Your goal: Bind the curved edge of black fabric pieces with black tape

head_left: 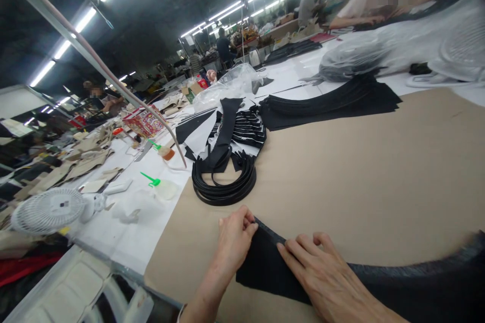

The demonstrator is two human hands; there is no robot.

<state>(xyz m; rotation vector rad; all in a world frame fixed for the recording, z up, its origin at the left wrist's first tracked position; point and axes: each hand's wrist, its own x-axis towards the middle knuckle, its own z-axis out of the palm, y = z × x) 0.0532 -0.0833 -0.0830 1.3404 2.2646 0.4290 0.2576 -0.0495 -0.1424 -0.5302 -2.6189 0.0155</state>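
Observation:
A long, curved black fabric piece (271, 267) lies along the near side of the brown board, its upper edge showing a narrow, shinier strip. At its upper left corner, my left hand (235, 237) pinches the edge between thumb and fingers. A short way to the right, my right hand (322, 272) has its fingers bent over the same edge, pressing on it; its fingertips are partly hidden. Just beyond my left hand rests a coil of black cord or strip (223, 194). Behind the coil, black and white cut pieces (248, 128) are heaped.
The brown board (364, 176) covers much of the white table (147, 212). A stack of black pieces (326, 106) lies at its far edge. Left are a white fan (49, 209), green-tipped bottles (162, 187) and a slanting pole (94, 60). A person (364, 5) works across the table.

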